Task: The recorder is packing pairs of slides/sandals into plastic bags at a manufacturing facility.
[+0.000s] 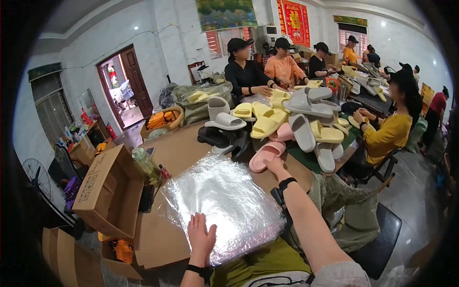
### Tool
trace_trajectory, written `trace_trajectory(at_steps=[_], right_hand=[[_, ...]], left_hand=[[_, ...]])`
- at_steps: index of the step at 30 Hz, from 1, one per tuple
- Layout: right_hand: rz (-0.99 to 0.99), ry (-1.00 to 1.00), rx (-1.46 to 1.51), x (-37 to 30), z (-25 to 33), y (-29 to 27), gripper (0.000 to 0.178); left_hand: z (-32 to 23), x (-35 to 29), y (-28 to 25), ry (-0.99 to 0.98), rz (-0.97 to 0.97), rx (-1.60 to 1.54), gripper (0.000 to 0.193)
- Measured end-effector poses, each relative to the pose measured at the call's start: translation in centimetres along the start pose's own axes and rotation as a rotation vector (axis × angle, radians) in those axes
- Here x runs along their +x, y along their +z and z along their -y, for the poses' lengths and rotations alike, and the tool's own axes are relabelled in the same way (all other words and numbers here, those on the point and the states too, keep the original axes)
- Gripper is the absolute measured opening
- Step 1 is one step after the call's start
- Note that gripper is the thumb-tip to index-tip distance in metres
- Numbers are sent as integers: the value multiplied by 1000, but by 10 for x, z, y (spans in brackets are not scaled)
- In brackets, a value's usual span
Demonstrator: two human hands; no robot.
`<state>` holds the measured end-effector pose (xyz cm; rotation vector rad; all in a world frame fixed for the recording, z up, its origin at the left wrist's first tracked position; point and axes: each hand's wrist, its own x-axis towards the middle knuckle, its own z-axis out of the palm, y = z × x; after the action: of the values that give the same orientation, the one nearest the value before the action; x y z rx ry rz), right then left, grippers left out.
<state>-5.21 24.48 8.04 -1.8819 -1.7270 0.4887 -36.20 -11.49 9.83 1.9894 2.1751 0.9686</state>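
Note:
My left hand (201,234) lies flat, fingers stretched, on the left edge of a stack of shiny clear plastic bags (229,201). My right hand (276,166) reaches forward past the bags and grips the near end of a pink slide slipper (264,157); the slipper hides some of the fingertips. Another pink slipper (283,132) rests just beyond it. Both belong to the front of a heap of slippers, with yellow ones (269,124) and grey ones (302,132) piled loosely.
An open cardboard box (103,191) stands at the left, beside a green-lidded jar (145,165) and a small red bottle (164,171). Black slippers (215,137) lie behind the bags. Co-workers sit along the far side, and one in a yellow top (389,131) at the right.

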Motion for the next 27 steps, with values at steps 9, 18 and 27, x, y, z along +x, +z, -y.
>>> trace_trajectory(at_steps=[9, 18, 27], right_hand=[[-35, -237, 767, -77, 38, -24, 59], [91, -648, 841, -199, 90, -93, 48], [212, -1161, 541, -289, 104, -70, 35]], left_hand=[[6, -8, -11, -21, -48, 24, 67], [10, -7, -2, 37, -102, 53, 64], [-27, 1, -30, -100, -70, -454, 67]])
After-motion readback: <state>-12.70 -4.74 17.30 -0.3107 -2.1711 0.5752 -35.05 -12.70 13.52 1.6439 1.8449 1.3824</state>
